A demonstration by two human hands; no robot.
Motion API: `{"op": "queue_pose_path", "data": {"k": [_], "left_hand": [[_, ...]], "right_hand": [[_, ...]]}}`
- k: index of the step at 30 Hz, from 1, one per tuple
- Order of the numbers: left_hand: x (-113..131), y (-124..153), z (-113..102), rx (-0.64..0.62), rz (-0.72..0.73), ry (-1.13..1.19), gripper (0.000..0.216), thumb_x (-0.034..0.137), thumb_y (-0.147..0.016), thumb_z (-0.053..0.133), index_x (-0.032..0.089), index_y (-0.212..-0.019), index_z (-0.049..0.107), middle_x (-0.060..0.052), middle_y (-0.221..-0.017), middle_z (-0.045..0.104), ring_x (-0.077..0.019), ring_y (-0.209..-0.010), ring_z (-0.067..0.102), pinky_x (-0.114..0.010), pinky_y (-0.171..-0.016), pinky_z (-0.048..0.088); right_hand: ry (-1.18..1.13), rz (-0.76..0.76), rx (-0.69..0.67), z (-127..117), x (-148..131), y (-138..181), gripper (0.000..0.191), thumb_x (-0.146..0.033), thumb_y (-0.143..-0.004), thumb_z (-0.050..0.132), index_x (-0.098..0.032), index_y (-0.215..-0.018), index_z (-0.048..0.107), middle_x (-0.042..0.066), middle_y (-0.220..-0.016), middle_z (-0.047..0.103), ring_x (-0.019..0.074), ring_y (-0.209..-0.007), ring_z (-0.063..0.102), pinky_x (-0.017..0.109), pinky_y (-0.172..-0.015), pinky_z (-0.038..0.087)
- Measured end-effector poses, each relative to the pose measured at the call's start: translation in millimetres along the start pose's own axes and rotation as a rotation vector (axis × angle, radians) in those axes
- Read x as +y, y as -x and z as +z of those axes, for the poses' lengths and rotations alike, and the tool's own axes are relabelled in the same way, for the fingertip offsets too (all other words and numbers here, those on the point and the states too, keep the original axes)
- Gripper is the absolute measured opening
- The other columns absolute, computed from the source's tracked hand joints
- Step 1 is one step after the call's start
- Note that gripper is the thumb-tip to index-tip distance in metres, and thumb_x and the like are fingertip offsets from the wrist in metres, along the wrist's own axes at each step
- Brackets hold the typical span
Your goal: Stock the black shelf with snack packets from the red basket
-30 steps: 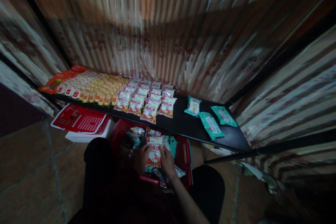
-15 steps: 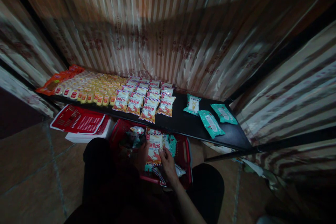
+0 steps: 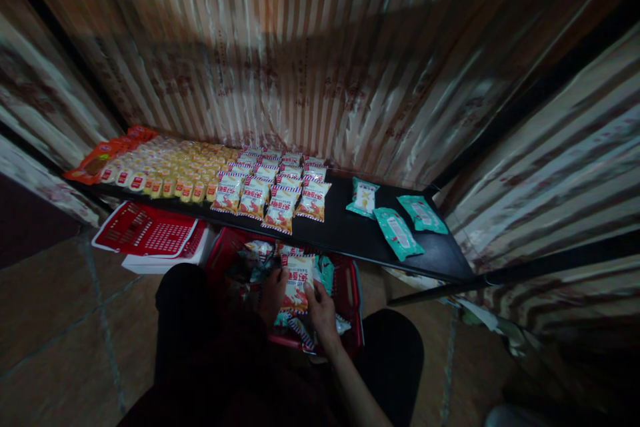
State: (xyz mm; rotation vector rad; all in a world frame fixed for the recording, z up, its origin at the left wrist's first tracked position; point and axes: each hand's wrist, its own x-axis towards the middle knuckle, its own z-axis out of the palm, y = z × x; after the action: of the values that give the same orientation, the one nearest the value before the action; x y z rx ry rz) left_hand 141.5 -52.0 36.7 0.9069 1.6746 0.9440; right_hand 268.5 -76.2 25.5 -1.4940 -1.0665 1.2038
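Observation:
Between my two hands is a white and orange snack bag (image 3: 299, 283) with red lettering, held above a red shopping basket (image 3: 354, 287). My left hand (image 3: 273, 295) grips its left edge, and the fingers are partly in shadow. On the opposite edge, my right hand (image 3: 321, 310) is closed with the thumb over the front. More snack bags lie in the basket, among them a teal bag (image 3: 325, 273) beside the held one. Rows of matching snack bags (image 3: 280, 208) stand on the black shelf (image 3: 335, 230) just beyond the basket.
Three teal bags (image 3: 399, 233) lie at the shelf's right end. Many small yellow packs (image 3: 185, 170) and orange bags (image 3: 103, 157) fill its left side. A second red basket (image 3: 150, 230) rests on a white box (image 3: 165, 263) below. A striped curtain (image 3: 280, 80) hangs behind.
The whole view has shifted slightly, with things lying a little further left. My left hand's fingers now show more clearly at the snack bag's edge. Both hands still hold it.

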Motion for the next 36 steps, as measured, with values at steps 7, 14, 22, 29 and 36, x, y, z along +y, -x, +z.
{"op": "queue_pose_path", "data": {"k": [7, 14, 22, 29, 36], "left_hand": [[-10, -8, 7, 0.067, 0.025, -0.081, 0.017, 0.03, -0.079, 0.049, 0.018, -0.087, 0.057, -0.007, -0.088, 0.068, -0.0182, -0.083, 0.063, -0.027, -0.076, 0.046], [-13, -11, 8, 0.13, 0.058, -0.089, 0.017, 0.03, -0.076, 0.051, 0.017, -0.085, 0.056, -0.007, -0.089, 0.067, -0.0191, -0.084, 0.062, -0.03, -0.079, 0.046], [4, -5, 8, 0.125, 0.174, -0.001, 0.019, 0.034, -0.077, 0.053, 0.019, -0.087, 0.057, -0.005, -0.085, 0.067, -0.0172, -0.08, 0.064, -0.029, -0.074, 0.049], [31, -6, 13, 0.148, 0.29, 0.047, 0.017, 0.033, -0.079, 0.052, 0.019, -0.088, 0.055, -0.004, -0.084, 0.064, -0.0166, -0.078, 0.063, -0.03, -0.074, 0.049], [59, -19, 24, 0.122, 0.391, 0.089, 0.016, 0.032, -0.081, 0.053, 0.019, -0.09, 0.053, -0.004, -0.085, 0.063, -0.0157, -0.078, 0.062, -0.029, -0.073, 0.05]], "right_hand": [[0.012, -0.002, 0.059, -5, 3, 0, 0.052, -0.059, -0.073, 0.058, -0.016, -0.099, 0.07, 0.008, -0.089, 0.073, 0.0248, -0.081, 0.067, 0.033, -0.069, 0.053], [-0.05, 0.019, 0.049, -4, -2, 0, 0.05, -0.056, -0.073, 0.059, -0.017, -0.102, 0.069, 0.009, -0.093, 0.073, 0.0254, -0.084, 0.067, 0.033, -0.072, 0.054], [-0.041, -0.007, 0.029, -5, -9, -3, 0.057, -0.061, -0.074, 0.055, -0.016, -0.107, 0.066, 0.009, -0.095, 0.073, 0.0257, -0.086, 0.067, 0.034, -0.073, 0.054], [-0.049, -0.096, -0.034, -10, -33, -8, 0.05, -0.052, -0.076, 0.06, -0.019, -0.115, 0.062, 0.008, -0.102, 0.071, 0.0265, -0.093, 0.066, 0.036, -0.08, 0.053], [0.038, -0.128, 0.031, -17, -52, -35, 0.049, -0.052, -0.073, 0.062, -0.017, -0.107, 0.062, 0.01, -0.099, 0.071, 0.0271, -0.089, 0.066, 0.037, -0.078, 0.052]]}}
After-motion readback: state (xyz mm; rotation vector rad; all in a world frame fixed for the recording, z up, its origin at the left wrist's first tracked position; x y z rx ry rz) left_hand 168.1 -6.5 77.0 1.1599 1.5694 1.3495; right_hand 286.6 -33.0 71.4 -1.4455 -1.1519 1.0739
